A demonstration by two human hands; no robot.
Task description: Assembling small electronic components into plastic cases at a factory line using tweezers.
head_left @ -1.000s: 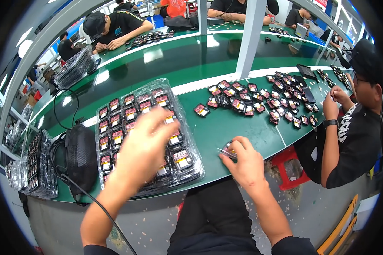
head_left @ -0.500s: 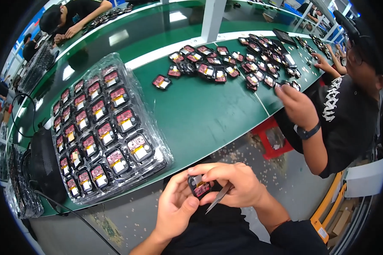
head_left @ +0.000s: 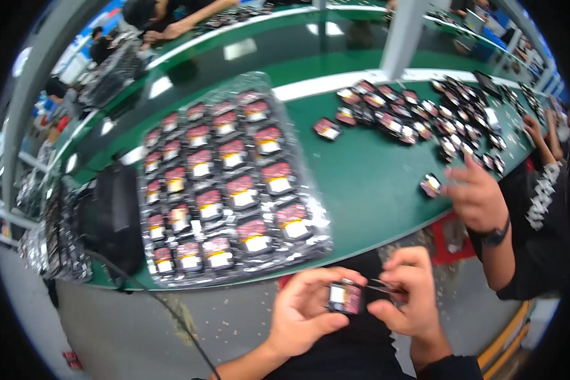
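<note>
Your left hand is pinching one small red-and-black rectangular module while your right hand is gripping slim metal tweezers at its edge. You are judging by the clear plastic tray on the green surface: it is sitting nearly full, so most units seem still waiting.

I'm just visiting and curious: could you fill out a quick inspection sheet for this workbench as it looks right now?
Surface: long glossy green worktable with a white stripe.
Job's things: small dark module with a white and red face, held over the lap; thin metal tweezers pointed at it.
Clutter: clear plastic blister tray full of similar modules; loose pile of modules farther right; black pouch at the table's left end.
Grippers: left hand pinches the module; right hand grips the tweezers.
Cables: black cable hanging from the pouch.
Surroundings: a co-worker's hand with a dark wristband reaches toward one module; other people at the far side.
</note>
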